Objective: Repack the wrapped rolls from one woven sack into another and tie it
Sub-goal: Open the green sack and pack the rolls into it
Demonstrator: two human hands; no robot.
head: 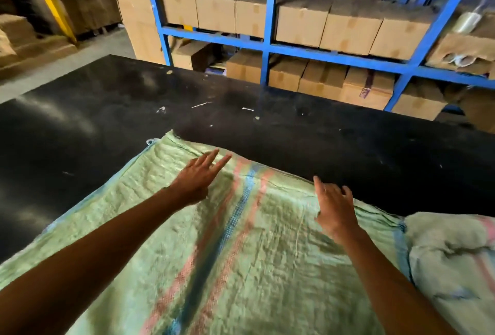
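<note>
Two woven sacks lay on the black worktable (80,125): flat pale-green striped woven sack (267,267) nearest, bulging grey-green woven sack (452,251) touching its right edge. Left hand (195,179) and right hand (334,206) hovered near the flat sack's far edge, fingers extended, holding nothing. Risk: smooth weave slipping off the table if pulled. Blue shelving (267,37) stood beyond.

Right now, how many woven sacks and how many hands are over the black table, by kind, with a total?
Flat green woven sack: 1
Bulging pale woven sack at the right edge: 1
Hands, the left hand and the right hand, both with straight fingers over the green sack: 2
Total: 4, on or above the black table.
</note>
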